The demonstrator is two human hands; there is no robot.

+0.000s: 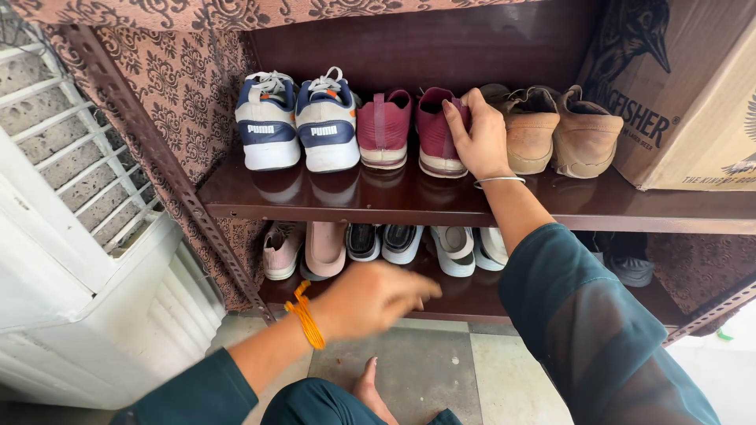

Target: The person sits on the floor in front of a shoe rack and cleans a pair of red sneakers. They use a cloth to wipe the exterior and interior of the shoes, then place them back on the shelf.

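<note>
My right hand (479, 135) rests on the heel of the right-hand maroon shoe (435, 130) on the upper shelf (409, 201) of a dark brown shoe rack; the fingers curl over the shoe's back. Its twin maroon shoe (383, 130) stands just left. My left hand (376, 297) hovers blurred in front of the lower shelf, fingers loosely bent, holding nothing, near grey-white shoes (383, 242). An orange thread circles that wrist, and a thin bangle the right one.
White and navy sneakers (298, 120) stand at the upper shelf's left, tan loafers (551, 130) at its right beside a cardboard box (693, 102). Pink shoes (303, 250) and pale sneakers (471, 248) line the lower shelf. A white cooler (71, 260) stands left. Patterned cloth drapes the rack.
</note>
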